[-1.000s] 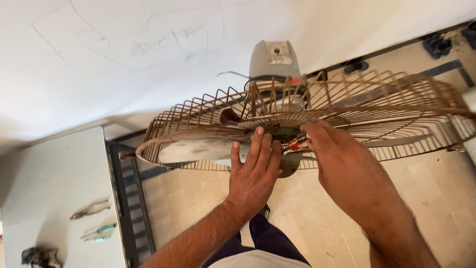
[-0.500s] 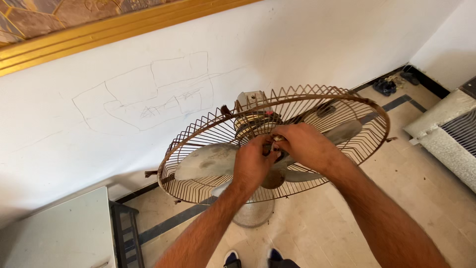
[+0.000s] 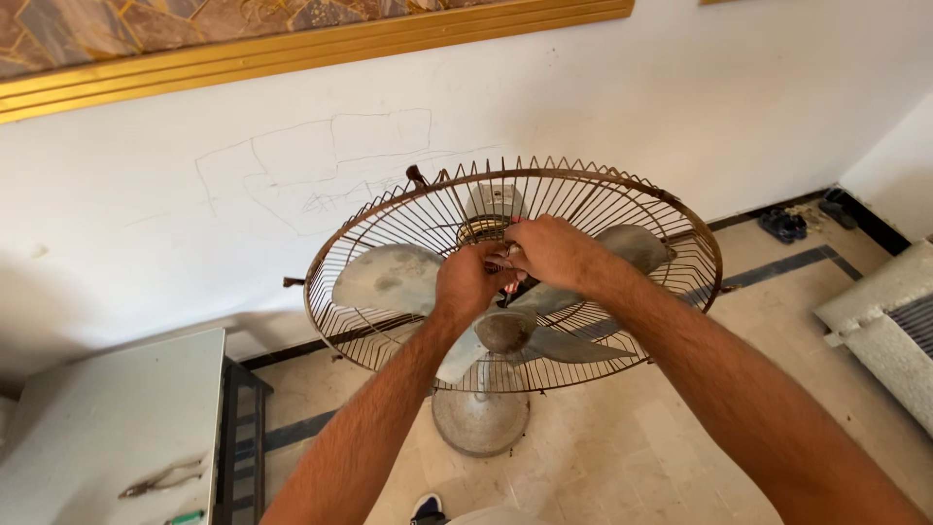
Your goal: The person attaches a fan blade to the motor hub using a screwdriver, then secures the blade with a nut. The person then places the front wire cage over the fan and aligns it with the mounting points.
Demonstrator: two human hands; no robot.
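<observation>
Both hands are meeting at the fan hub | left hand (image 3: 469, 285) at 9 o'clock, right hand (image 3: 552, 253) at 3, fingers pinching something small and reddish, possibly a tool | fan guard (image 3: 389, 220) ringing them, blade (image 3: 384, 277) lying left | pliers (image 3: 160, 478) at 7 o'clock on the table (image 3: 87, 428).

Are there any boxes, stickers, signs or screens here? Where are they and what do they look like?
No boxes, signs or screens show.
Maybe a label: a pale patch on the grey motor housing behind the fan's wire guard, above both hands; too blurred to be sure.
Gold-framed panel: along the top of the white wall, long, with a brown patterned face; decoration, not a sign.
</observation>
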